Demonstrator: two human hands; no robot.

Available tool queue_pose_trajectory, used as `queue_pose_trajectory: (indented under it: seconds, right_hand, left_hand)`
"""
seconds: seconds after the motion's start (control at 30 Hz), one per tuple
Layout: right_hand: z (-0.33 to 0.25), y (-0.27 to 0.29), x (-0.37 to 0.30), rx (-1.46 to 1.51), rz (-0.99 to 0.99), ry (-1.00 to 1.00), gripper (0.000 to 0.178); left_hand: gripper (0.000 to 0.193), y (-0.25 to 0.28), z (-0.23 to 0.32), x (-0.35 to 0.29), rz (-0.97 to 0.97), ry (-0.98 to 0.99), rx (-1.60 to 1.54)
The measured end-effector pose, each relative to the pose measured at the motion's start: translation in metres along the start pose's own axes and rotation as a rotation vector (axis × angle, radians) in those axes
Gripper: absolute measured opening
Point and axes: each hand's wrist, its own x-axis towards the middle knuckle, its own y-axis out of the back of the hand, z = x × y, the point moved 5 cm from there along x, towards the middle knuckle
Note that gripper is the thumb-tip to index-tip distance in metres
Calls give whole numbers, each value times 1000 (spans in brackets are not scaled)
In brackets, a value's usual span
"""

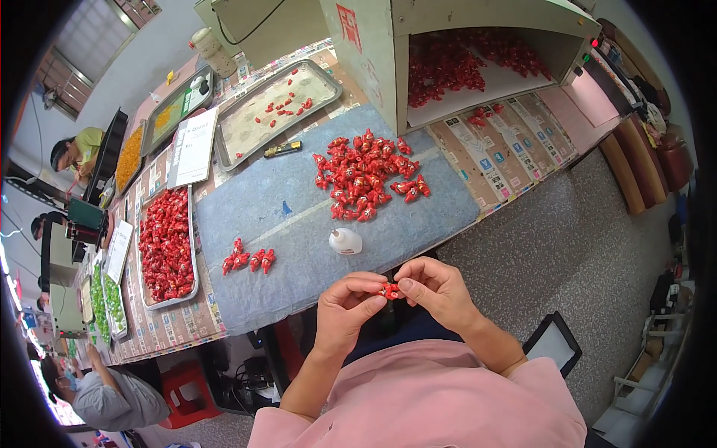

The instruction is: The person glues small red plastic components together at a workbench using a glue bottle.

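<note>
So the small red piece (390, 292) sits right between the left grip (345, 308) and the right grip (442, 296), both pinched closed on it, thumb against fingers — personally I'd squeeze lightly and steady one against the other so it doesn't twist. Just beyond the grips there's a white squeeze bottle (346, 242) on a blue mat (246, 216), a heap of red pieces (364, 170) farther out, all on a patterned tabletop (523, 142) — with speckled floor (515, 239) off to their right.
</note>
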Motion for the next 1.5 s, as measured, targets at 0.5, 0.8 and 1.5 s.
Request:
queue_pose_trajectory:
  seconds: [0.5, 0.8, 1.5]
  right_hand:
    - [2, 5, 1, 5, -141, 37, 24]
    - [4, 4, 4, 89, -176, -41, 29]
    - [-9, -2, 0, -191, -78, 72, 9]
  left_hand:
    - [22, -7, 10, 1, -44, -80, 196]
    - [22, -4, 6, 1, -29, -55, 172]
    - [22, 3, 21, 0, -69, -100, 184]
